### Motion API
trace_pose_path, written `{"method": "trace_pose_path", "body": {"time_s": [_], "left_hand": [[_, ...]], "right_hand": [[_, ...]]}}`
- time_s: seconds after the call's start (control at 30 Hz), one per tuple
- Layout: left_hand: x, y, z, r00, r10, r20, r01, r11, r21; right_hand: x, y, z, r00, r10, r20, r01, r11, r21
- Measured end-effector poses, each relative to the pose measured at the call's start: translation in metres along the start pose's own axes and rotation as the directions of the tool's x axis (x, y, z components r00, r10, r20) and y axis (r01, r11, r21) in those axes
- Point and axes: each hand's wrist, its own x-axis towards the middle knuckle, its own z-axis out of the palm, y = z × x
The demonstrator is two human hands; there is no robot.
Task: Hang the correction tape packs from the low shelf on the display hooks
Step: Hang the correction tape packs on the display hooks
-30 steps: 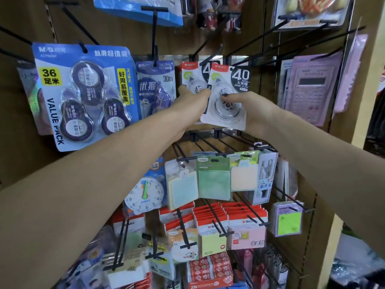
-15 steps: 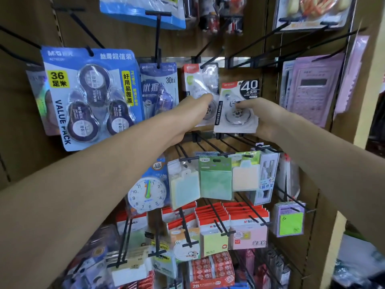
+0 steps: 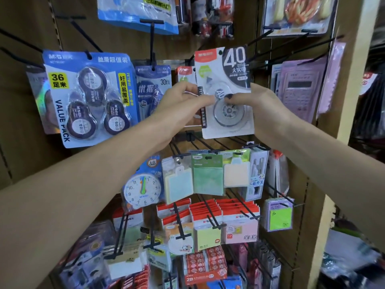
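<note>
where the wooden display board (image 3: 308, 205) ends in its pale right edge, black hooks (image 3: 291, 50) jut out bare just right of the correction tape pack (image 3: 226, 90) — open room there, and more bare board above the blue value pack (image 3: 87, 97) hanging well left of it. the correction tape pack stands upright, long axis vertical, its "40" corner up and its punched hole at the top, printed face toward the camera. the left hand (image 3: 183, 105) pinches the pack's left edge between thumb and curled fingers; the right hand (image 3: 258, 103) pinches its right side, thumb on the clear blister. just behind the pack, a like red-topped pack (image 3: 184, 73) hangs. below the pack, hooks carry sticky notes (image 3: 208, 176) and a toy clock (image 3: 141, 190).
</note>
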Motion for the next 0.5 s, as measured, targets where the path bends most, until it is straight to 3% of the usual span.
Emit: {"method": "trace_pose_path", "body": {"time_s": [0.13,0.5], "left_hand": [[-0.004,0.003,-0.002,0.999,0.048,-0.018,-0.048,0.999,0.018],[0.005,0.009,0.001,0.996,0.033,-0.082,-0.026,0.996,0.084]], "right_hand": [[-0.002,-0.004,0.009,0.999,-0.043,0.015,0.044,0.998,-0.041],[0.012,-0.003,0.020,0.993,0.037,-0.109,-0.042,0.998,-0.039]]}}
